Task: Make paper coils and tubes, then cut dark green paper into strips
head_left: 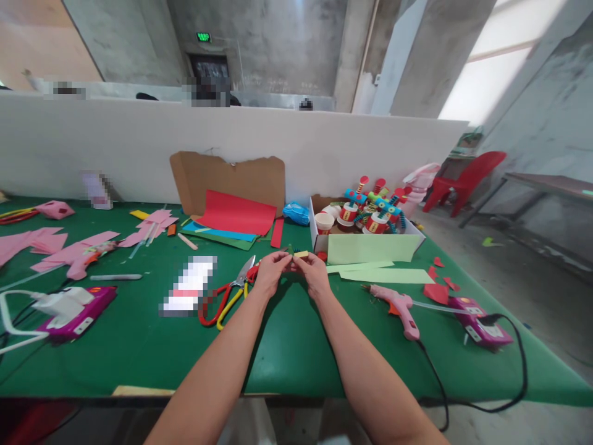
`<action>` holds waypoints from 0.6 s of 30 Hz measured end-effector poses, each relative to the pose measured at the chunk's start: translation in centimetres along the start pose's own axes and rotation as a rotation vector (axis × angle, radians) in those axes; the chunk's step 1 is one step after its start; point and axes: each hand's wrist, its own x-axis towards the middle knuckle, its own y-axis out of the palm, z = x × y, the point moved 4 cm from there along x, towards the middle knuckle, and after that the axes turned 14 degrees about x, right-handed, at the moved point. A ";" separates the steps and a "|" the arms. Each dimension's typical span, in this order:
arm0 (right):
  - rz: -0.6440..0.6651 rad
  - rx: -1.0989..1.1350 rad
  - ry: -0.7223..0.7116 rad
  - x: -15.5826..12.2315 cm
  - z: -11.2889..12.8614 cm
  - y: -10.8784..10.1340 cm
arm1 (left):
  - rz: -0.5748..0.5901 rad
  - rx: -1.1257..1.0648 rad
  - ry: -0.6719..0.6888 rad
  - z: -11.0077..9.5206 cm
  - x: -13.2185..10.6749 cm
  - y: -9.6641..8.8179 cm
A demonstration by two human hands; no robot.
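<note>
Scissors [241,277] lie left of the hands [315,273], a glue gun [401,303] right.

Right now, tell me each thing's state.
Left hand: pinching green piece
Right hand: pinching yellow piece
Box: open, holding figures
Scissors: lying flat
Right glue gun: lying, stick inserted
Left glue gun: lying
Right power strip: plug inserted
Left power strip: plugs inserted
Exit sign: lit

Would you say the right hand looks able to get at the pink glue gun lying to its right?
Probably yes: green tabletop shows between the right hand and the pink glue gun, though that hand appears occupied with a small yellow piece, which might need setting down first.
</note>
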 end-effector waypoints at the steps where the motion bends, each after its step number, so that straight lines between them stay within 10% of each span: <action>1: -0.003 0.025 0.041 0.1 0.1 -0.1 | 0.000 -0.020 -0.011 0.0 0.0 0.0; 18: 0.043 0.119 0.199 0.3 -0.4 -0.4 | 0.048 -0.007 -0.021 -0.6 -0.3 0.1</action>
